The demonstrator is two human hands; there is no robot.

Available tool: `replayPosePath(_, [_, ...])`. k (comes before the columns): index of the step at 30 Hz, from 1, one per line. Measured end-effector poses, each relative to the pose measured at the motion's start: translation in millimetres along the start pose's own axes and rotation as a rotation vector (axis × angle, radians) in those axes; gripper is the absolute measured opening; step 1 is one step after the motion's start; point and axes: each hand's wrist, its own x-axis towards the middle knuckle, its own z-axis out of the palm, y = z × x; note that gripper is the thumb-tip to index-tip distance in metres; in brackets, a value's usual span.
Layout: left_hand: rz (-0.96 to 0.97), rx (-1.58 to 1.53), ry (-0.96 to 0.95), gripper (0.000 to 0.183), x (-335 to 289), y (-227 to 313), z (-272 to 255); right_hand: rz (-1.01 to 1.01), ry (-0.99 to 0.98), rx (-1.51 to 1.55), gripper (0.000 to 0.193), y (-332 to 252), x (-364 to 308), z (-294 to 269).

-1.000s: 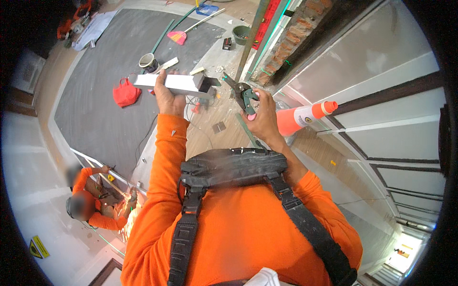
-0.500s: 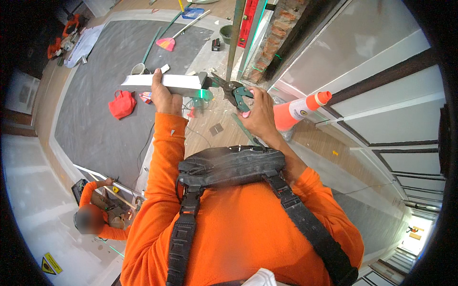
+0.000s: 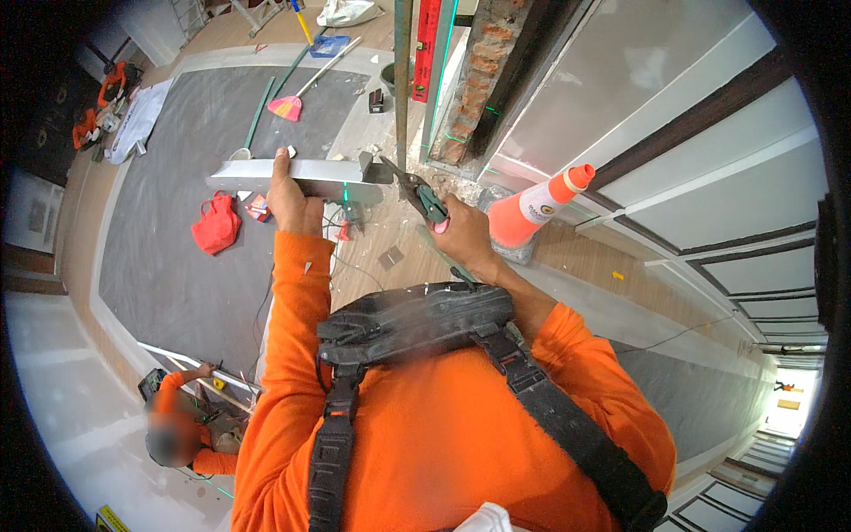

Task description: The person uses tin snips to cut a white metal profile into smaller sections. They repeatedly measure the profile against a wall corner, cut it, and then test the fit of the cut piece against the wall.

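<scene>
My left hand [image 3: 294,202] grips a short length of metal channel [image 3: 330,172], its thumb over the upper edge. The channel lies nearly level in front of me, with a cut flap bent up at its right end. My right hand [image 3: 466,232] is closed around the green handles of a pair of tin snips [image 3: 420,195]. The blades point up and left, right at the channel's end. Whether they bite into the metal is too small to tell.
An orange traffic cone [image 3: 532,211] stands to the right, near the wall panels. Ahead rise a vertical pole [image 3: 402,80] and a red spirit level [image 3: 426,49]. A red bag [image 3: 216,225] and a pink broom [image 3: 285,108] lie on the floor. A co-worker [image 3: 177,417] crouches at lower left.
The snips' handles have come closer together in my right hand. Both hands, the channel and the snips have shifted slightly left and down in the view, which has moved too.
</scene>
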Motion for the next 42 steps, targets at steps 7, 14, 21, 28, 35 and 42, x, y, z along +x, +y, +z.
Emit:
replayPosePath(7, [0.002, 0.014, 0.070, 0.027, -3.5, -4.9, 3.5, -0.127, 0.101, 0.021, 0.060, 2.4, -5.4, 5.4])
replayPosePath(14, [0.014, 0.041, 0.044, 0.030, -9.3, 7.5, -2.1, 0.092, -0.141, -0.014, 0.048, -7.9, -3.2, -8.2])
replayPosePath(21, [0.028, 0.090, 0.023, 0.040, 0.7, 17.5, -16.9, 0.305, -0.166, 0.781, 0.041, 31.4, -8.7, 12.3])
replayPosePath(28, [0.380, 0.590, -0.243, 0.045, 0.8, -22.0, -25.9, 0.250, 0.079, 0.254, 0.050, 70.1, -40.2, -6.8])
replayPosePath(35, [0.457, 0.932, -0.508, 0.049, -33.5, -47.3, -6.4, 0.092, 0.148, 0.257, 0.066, 62.2, -15.2, -53.8])
replayPosePath(42, [0.485, 1.023, -0.707, 0.054, -36.9, -86.7, 34.1, -0.058, 0.294, 0.154, 0.065, 61.3, 49.3, -97.2])
